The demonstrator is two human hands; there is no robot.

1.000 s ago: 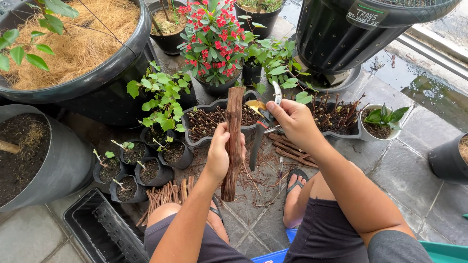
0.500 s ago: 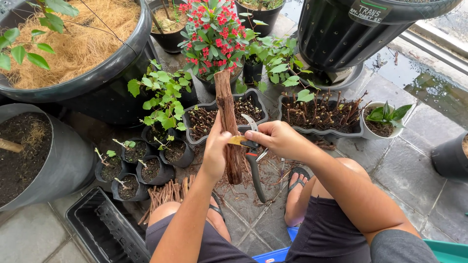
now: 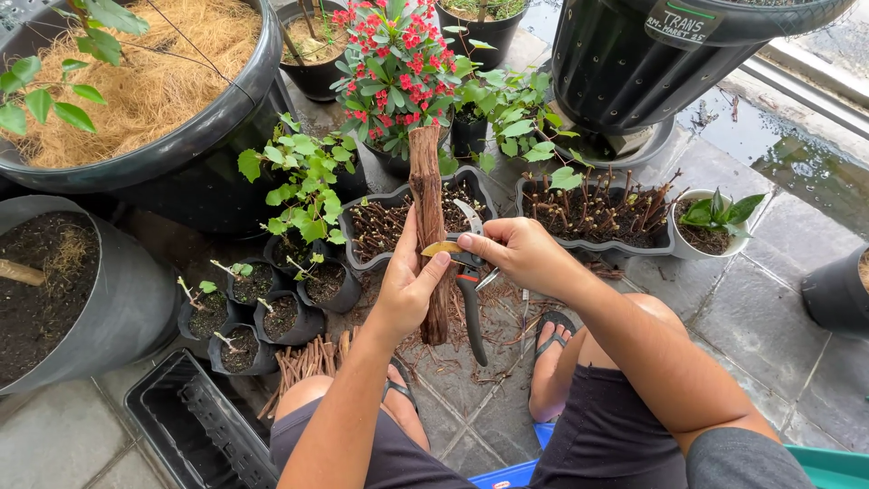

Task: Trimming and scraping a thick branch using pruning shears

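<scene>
While the left hand [image 3: 409, 288] grips the brown stick [image 3: 428, 217] upright, the right hand [image 3: 514, 255] at 3 o'clock squeezes the clippers [image 3: 470, 288], probably ready to trim it.

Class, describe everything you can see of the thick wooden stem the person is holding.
The stem is a thick, reddish-brown woody cutting with rough, fibrous bark and a blunt-cut top. It stands nearly upright over a grey tray of twig cuttings. The left hand grips its lower half; the pruning shears in the right hand meet it mid-length.
</scene>
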